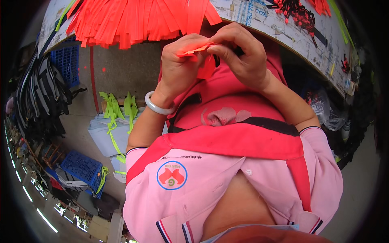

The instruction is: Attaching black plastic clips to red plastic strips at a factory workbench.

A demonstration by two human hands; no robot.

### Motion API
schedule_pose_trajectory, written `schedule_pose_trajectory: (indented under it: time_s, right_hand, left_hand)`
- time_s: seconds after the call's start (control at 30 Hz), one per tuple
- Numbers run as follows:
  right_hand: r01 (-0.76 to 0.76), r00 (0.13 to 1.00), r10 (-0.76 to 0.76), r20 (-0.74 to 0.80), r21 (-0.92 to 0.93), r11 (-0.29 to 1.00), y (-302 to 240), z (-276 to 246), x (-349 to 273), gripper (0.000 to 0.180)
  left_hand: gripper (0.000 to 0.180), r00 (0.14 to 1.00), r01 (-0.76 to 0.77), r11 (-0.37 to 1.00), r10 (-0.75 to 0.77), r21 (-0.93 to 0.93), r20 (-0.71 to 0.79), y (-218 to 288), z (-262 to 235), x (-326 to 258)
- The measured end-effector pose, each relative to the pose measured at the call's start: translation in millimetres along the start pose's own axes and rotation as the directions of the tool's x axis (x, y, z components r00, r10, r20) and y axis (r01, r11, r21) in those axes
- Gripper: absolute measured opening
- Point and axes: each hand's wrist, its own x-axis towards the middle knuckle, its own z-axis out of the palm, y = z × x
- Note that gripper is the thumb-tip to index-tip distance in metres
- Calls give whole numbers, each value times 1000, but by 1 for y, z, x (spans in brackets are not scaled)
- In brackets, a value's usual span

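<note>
Both my hands meet above my lap, near the table edge. My left hand [181, 60] is closed around a bright orange-red fabric strip [207, 67], whose folded end sticks out between the fingers and hangs below them. My right hand [242, 52] pinches the same strip between thumb and forefinger, its fingertips touching the left hand's. Something small and dark shows behind the right fingers; I cannot tell what it is. Just beyond, a thick fan of orange-red strips [129, 22] lies on the table [259, 16] and overhangs its edge.
Black-and-red small pieces [298, 18] lie on the table at the far right. Black and grey straps [40, 93] hang at the left beside a blue crate [66, 62]. Pale sheets [99, 131] with yellow-green ties sit lower left, near another blue crate [83, 168]. A clear plastic bag [324, 107] is at right.
</note>
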Motion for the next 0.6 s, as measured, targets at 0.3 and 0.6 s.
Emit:
schedule_pose_trajectory:
  time_s: [0.3, 0.6]
  right_hand:
    - [-13, 999, 14, 33, -37, 999, 5, 2, -2, 14]
    - [-35, 996, 35, 83, -7, 999, 2, 1, -4, 16]
  left_hand:
    - [15, 999, -50, 994, 52, 102, -16, -6, -1, 0]
    - [14, 998, -54, 995, 50, 86, 49, -9, -1, -4]
